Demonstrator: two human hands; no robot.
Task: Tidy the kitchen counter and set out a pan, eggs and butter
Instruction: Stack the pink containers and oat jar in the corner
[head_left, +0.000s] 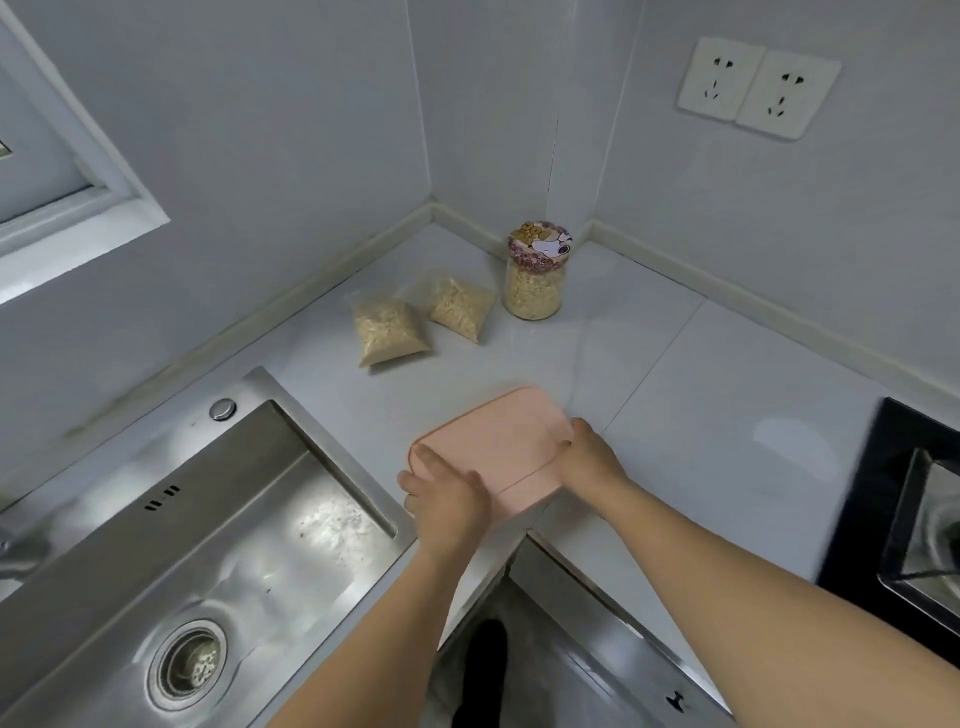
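Note:
A flat pink board (506, 447) with rounded corners lies on the white counter (701, 415) near its inner corner edge. My left hand (447, 496) grips the board's left near corner, thumb on top. My right hand (589, 457) holds its right edge, fingers curled round the rim. No pan, eggs or butter are in view.
A steel sink (218, 545) fills the left, its drain (189, 662) at the front. Two clear bags of grain (387, 330) (462, 306) and a lidded glass jar (535, 275) stand toward the back corner. A black hob (909, 519) sits at the right edge. Wall sockets (758, 85) are above.

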